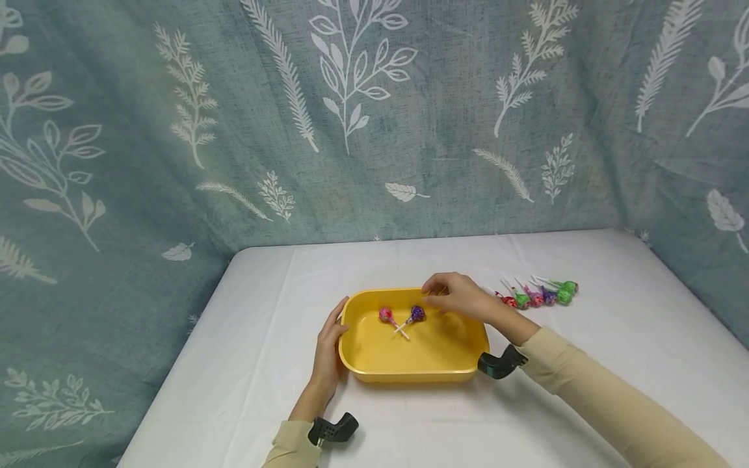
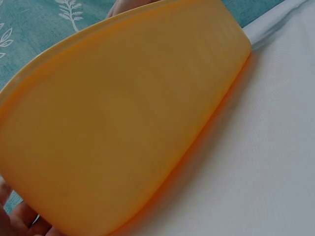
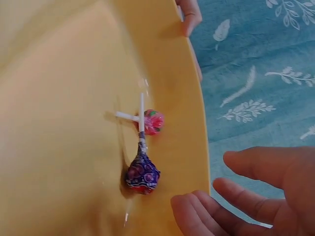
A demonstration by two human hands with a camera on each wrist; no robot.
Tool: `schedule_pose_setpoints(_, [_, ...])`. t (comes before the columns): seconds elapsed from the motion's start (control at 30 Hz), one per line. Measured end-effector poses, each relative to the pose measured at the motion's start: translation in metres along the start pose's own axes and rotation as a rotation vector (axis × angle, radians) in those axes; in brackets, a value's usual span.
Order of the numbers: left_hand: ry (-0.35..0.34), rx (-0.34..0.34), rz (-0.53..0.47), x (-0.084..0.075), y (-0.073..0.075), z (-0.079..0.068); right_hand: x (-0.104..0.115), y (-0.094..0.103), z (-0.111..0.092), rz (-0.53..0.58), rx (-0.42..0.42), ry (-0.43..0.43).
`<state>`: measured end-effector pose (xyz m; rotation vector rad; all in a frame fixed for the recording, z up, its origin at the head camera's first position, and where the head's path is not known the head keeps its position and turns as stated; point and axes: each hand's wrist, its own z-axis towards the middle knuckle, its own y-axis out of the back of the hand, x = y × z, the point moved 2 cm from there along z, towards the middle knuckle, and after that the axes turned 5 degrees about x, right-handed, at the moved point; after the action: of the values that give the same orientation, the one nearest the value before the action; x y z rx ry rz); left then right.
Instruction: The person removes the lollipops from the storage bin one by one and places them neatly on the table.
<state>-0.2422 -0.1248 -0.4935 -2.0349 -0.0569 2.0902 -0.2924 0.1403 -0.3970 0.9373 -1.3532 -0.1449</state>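
A yellow tray (image 1: 409, 376) stands on the white table, its outer wall filling much of the left wrist view. My left hand (image 1: 329, 348) grips its left side at the rim, with fingers along the outside. Inside lie two lollipops with crossed white sticks: a pink one (image 3: 153, 122) and a purple one (image 3: 142, 176). My right hand (image 1: 459, 298) hovers over the tray's far right rim. Its fingers are bent and apart from the thumb in the right wrist view, holding nothing, with fingertips right at the rim and close to the purple lollipop.
Several wrapped lollipops (image 1: 535, 297), red, green, pink and purple, lie in a row on the table right of the tray. The white tablecloth (image 1: 275, 364) reaches back to a teal leaf-patterned curtain (image 1: 374, 175) behind and at both sides.
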Motion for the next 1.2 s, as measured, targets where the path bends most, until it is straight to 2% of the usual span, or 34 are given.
schedule_pose_setpoints(0.17, [-0.004, 0.001, -0.003, 0.0, 0.0, 0.0, -0.001, -0.005, 0.009, -0.044, 0.036, 0.027])
schedule_pose_setpoints(0.37, [-0.009, 0.003, -0.004, -0.001, 0.0, 0.0, 0.0, -0.013, 0.014, -0.042, 0.11, 0.063])
schedule_pose_setpoints(0.5, [-0.005, 0.003, -0.001, 0.0, 0.0, -0.001, -0.002, -0.016, 0.017, -0.049, 0.147, 0.056])
schedule_pose_setpoints(0.63, [-0.006, 0.004, 0.007, 0.0, 0.0, 0.0, -0.002, -0.018, 0.018, -0.052, 0.187, 0.026])
schedule_pose_setpoints(0.87, [-0.008, -0.006, 0.011, 0.001, 0.0, 0.001, -0.003, -0.025, 0.02, 0.022, 0.302, -0.076])
schedule_pose_setpoints(1.03, [-0.014, -0.003, 0.035, 0.001, -0.001, 0.001, -0.002, -0.03, 0.021, 0.006, 0.292, -0.114])
schedule_pose_setpoints(1.2, [-0.017, -0.003, 0.04, 0.0, -0.002, 0.001, 0.0, -0.031, 0.022, -0.042, 0.279, -0.105])
